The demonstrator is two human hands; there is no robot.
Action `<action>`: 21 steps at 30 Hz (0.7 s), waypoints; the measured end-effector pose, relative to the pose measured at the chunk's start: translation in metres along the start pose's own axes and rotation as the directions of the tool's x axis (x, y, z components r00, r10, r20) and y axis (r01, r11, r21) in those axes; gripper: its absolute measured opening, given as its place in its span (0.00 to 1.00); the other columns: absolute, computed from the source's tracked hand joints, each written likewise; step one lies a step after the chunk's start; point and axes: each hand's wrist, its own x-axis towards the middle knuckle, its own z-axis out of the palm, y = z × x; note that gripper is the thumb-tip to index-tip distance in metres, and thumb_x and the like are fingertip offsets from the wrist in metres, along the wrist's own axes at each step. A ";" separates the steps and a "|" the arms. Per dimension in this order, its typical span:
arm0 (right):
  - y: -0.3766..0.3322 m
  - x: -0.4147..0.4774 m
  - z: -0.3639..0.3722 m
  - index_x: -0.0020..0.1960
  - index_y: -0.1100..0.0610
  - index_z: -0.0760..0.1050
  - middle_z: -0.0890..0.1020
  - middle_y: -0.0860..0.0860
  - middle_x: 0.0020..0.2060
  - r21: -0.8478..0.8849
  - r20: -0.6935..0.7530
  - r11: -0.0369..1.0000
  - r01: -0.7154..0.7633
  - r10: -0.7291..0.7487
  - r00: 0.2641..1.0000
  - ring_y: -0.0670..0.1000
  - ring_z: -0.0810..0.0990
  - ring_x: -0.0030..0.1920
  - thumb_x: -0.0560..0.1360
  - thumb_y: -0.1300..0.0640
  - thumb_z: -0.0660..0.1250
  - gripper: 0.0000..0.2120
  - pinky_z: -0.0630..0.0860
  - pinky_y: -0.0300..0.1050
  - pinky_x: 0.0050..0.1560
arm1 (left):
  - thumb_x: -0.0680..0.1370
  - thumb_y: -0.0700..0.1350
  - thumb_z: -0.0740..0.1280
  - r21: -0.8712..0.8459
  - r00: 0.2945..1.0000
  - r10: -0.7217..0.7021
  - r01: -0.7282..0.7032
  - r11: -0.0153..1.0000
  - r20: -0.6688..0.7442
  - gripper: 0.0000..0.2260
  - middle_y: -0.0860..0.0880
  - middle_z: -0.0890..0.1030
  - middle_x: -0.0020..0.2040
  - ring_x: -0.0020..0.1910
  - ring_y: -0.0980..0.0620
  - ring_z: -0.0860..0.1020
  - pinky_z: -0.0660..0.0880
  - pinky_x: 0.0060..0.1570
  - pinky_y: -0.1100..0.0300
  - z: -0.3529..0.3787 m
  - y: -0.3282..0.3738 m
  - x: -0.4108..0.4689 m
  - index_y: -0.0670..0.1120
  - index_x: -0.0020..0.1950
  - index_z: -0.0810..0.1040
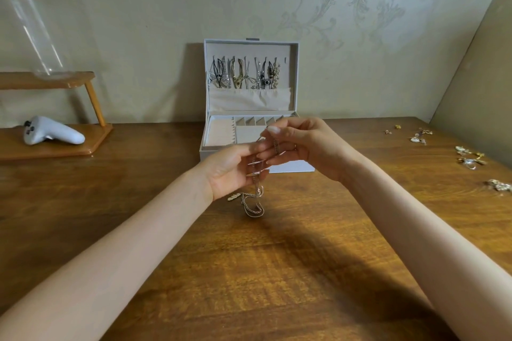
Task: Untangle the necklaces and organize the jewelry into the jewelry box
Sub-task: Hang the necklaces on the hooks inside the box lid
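A tangle of thin silver and gold chain necklaces hangs from my hands, its lower loops and a small leaf pendant resting on the wooden table. My left hand holds the chains, palm turned up, fingers curled round them. Just to its right, my right hand pinches a chain near its upper end. Behind both hands stands the open grey jewelry box, its lid upright with several necklaces hanging inside and its tray compartments showing.
Several loose earrings and small gold pieces lie scattered along the table's right side. At the left, a wooden shelf carries a white controller and a glass vase. A wall runs close behind the box.
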 end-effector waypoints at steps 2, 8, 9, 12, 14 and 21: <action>0.001 0.001 -0.001 0.51 0.69 0.77 0.83 0.63 0.44 0.006 -0.034 1.000 -0.006 0.006 0.999 0.56 0.84 0.42 0.73 0.57 0.66 0.15 0.81 0.46 0.41 | 0.78 0.42 0.62 0.057 1.000 0.025 -0.025 0.998 0.008 0.05 0.52 0.77 0.33 0.34 0.55 0.75 0.72 0.37 0.61 -0.002 0.003 0.000 0.46 0.47 0.77; 0.002 0.001 -0.005 0.48 0.64 0.78 0.83 0.55 0.34 0.003 -0.107 0.999 -0.049 0.049 0.993 0.51 0.83 0.34 0.74 0.59 0.65 0.09 0.79 0.41 0.35 | 0.80 0.42 0.60 0.192 0.998 0.046 -0.053 0.980 0.041 0.07 0.53 0.77 0.36 0.35 0.58 0.74 0.68 0.32 0.66 -0.002 0.006 -0.001 0.46 0.45 0.76; 0.001 0.001 -0.005 0.47 0.62 0.78 0.82 0.54 0.33 0.000 -0.117 0.999 -0.049 0.049 0.992 0.50 0.82 0.32 0.74 0.59 0.65 0.07 0.79 0.40 0.34 | 0.79 0.42 0.62 0.187 0.998 0.045 -0.053 0.981 0.049 0.05 0.53 0.76 0.36 0.35 0.59 0.73 0.68 0.30 0.67 -0.001 0.006 -0.001 0.46 0.46 0.76; 0.001 0.001 -0.004 0.46 0.61 0.78 0.80 0.53 0.30 -0.018 -0.139 0.999 -0.043 0.040 0.989 0.49 0.80 0.30 0.74 0.58 0.65 0.07 0.78 0.40 0.32 | 0.72 0.42 0.68 0.159 0.997 0.045 -0.054 0.986 0.060 0.05 0.53 0.77 0.37 0.35 0.59 0.72 0.66 0.30 0.68 -0.001 0.006 -0.001 0.46 0.47 0.76; 0.000 0.001 -0.003 0.45 0.60 0.78 0.80 0.53 0.30 -0.026 -0.145 0.999 -0.039 0.035 0.989 0.49 0.80 0.30 0.74 0.57 0.66 0.07 0.78 0.40 0.32 | 0.70 0.43 0.69 0.142 0.996 0.046 -0.057 0.988 0.079 0.07 0.53 0.77 0.37 0.35 0.59 0.72 0.66 0.30 0.68 -0.001 0.006 -0.001 0.46 0.47 0.77; 0.001 0.000 -0.001 0.46 0.61 0.78 0.81 0.54 0.29 -0.039 -0.109 0.999 -0.032 0.027 0.994 0.51 0.82 0.30 0.72 0.55 0.67 0.09 0.78 0.41 0.32 | 0.71 0.43 0.66 0.094 0.993 0.065 -0.073 0.993 0.095 0.03 0.52 0.77 0.36 0.36 0.59 0.71 0.64 0.30 0.68 0.001 -0.001 0.001 0.47 0.43 0.78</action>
